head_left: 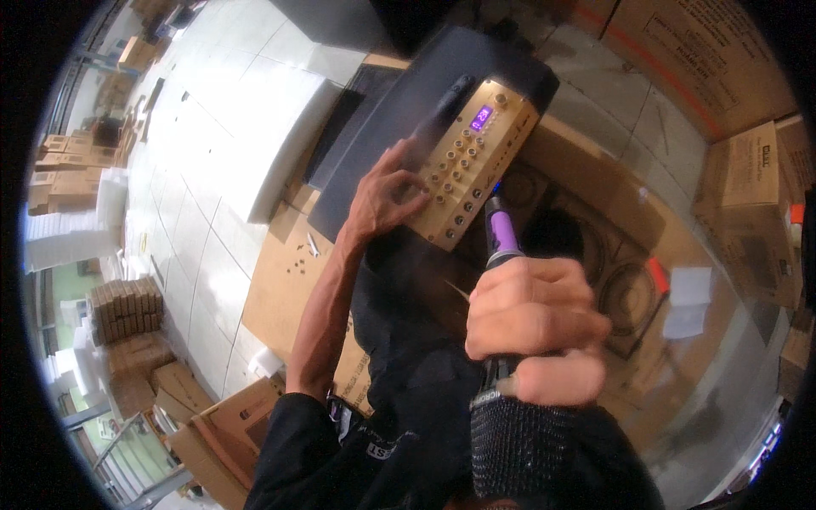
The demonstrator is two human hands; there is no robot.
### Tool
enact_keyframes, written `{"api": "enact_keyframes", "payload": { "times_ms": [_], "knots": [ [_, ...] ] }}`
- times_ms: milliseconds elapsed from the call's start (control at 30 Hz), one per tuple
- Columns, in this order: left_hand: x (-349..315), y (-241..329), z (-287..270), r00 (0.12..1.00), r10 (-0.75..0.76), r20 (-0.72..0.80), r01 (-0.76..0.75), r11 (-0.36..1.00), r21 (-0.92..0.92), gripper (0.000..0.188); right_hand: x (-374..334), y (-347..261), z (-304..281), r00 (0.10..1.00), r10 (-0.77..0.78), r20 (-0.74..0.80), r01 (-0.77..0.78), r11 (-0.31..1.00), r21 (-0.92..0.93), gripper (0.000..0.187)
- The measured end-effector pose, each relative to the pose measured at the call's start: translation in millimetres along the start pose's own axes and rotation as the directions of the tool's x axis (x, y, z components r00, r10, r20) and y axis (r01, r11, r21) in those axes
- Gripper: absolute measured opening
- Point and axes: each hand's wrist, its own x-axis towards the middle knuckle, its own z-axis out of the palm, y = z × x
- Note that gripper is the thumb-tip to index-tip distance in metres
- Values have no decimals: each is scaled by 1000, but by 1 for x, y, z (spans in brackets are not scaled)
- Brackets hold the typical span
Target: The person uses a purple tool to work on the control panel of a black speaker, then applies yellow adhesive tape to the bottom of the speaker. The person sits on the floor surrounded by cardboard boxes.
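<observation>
My right hand [540, 319] is wrapped round a handheld microphone [501, 229], held upright close to me. Its lower body is purple and its black mesh head [518, 446] is at the bottom of the view. My left hand [384, 194] reaches to a gold control panel [480, 161], with thumb and forefinger pinched at a small knob on its lower left edge. Rows of knobs and a lit purple display [482, 117] are on the panel. It is set in a black speaker cabinet [374, 127], which lies tilted in front of me.
Loose screws [297, 262] lie on a cardboard sheet [276, 297] at the left. Beside the cabinet is a white foam block [293, 153]. On the right are large cartons [748, 187], a paper sheet [688, 297] and round speaker cones [629, 297]. Stacked cardboard [127, 310] stands far left.
</observation>
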Motion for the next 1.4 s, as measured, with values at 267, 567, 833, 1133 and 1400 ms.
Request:
{"api": "enact_keyframes", "payload": {
  "times_ms": [267,567,833,1133,1400],
  "knots": [
    [0,-2,1,1000,17,-7,-17,1000,11,18,6,-3,1,998,-44,35,44,999,1,26],
    [-1,-5,1,998,59,-14,-58,998,38,20,14,-17,3,997,-47,62,47,999,3,30],
    [-1,-4,1,998,62,-24,-61,998,24,21,15,-24,8,998,-61,10,61,998,-9,30],
    [-1,-7,3,999,46,-18,-45,998,38,24,18,-33,13,996,-83,-28,83,997,-3,29],
    [-2,-7,2,999,44,-2,-44,999,-18,26,21,-37,13,990,-129,48,130,992,-8,31]
  ]
}}
